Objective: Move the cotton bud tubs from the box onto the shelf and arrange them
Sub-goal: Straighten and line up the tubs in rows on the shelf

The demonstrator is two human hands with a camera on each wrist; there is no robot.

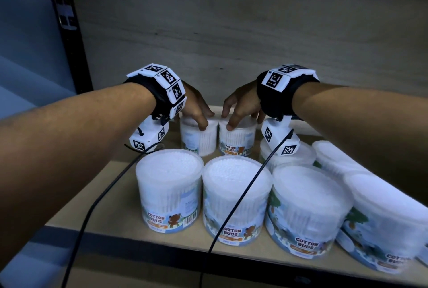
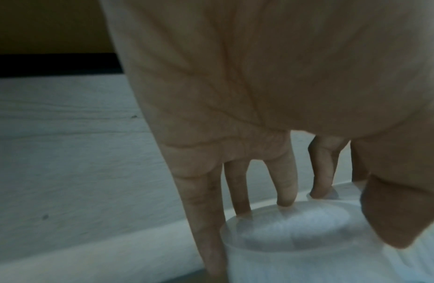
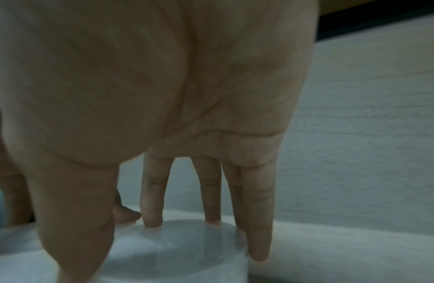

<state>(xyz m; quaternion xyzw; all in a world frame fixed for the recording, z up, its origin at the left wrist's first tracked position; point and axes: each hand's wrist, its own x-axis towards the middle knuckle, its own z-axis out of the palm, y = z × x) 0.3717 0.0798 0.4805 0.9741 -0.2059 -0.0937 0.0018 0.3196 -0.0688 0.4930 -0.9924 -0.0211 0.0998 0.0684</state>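
Head view, clear cotton bud tubs (image 1: 168, 192), bear labels

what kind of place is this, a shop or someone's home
Probably a shop or stockroom, though I can't be sure. Many identical cotton bud tubs with barcoded retail labels stand in rows on a wood-look shelf with a dark metal frame, each hand placing one more.

Front-row tubs (image 1: 236, 197) blocking low reach; open shelf (image 1: 111, 195) at left

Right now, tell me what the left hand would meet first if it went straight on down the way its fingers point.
The left hand already grips the round clear plastic cotton bud tub; going down presses that tub into the light wooden shelf board.
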